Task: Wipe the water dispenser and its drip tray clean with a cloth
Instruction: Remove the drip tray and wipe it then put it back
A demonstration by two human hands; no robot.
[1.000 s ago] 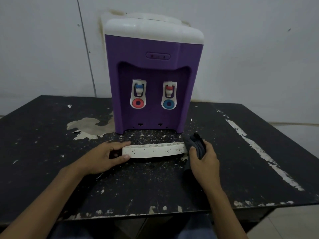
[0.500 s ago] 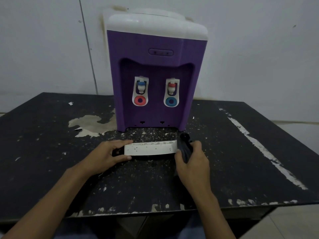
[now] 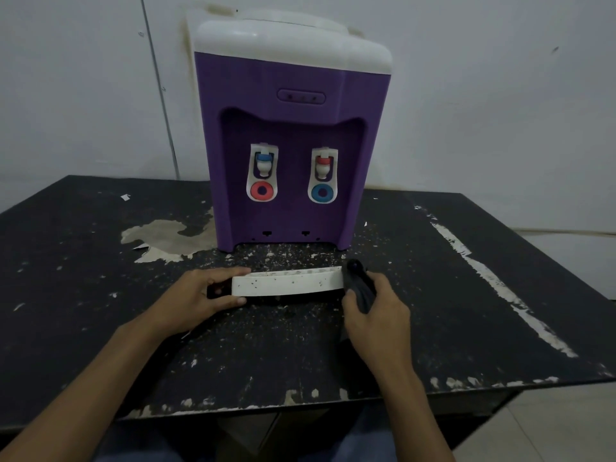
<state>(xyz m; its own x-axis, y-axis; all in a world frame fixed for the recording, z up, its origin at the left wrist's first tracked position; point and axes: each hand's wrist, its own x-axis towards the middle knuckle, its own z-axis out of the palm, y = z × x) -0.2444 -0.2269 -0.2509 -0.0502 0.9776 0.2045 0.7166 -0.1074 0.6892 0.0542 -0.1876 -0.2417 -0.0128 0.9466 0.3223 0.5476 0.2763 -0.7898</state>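
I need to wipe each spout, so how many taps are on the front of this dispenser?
2. The blue-topped tap sits on the left, the red-topped tap on the right. The front shows fully, so none seems hidden.

Purple plastic tabletop water dispenser (image 3: pixel 286 105) with a white top stood upright, front to the camera. Two white taps sat in its recess, a blue-capped one over a red ring and a red-capped one over a blue ring. Long white plastic drip tray (image 3: pixel 290 282), speckled with dark dirt, lay crosswise just in front of the dispenser's base, left end gripped by the left hand (image 3: pixel 196 301). Dark bunched cloth (image 3: pixel 360 288), held in the right hand (image 3: pixel 380 315), touched the tray's right end, in front of the dispenser's right corner.
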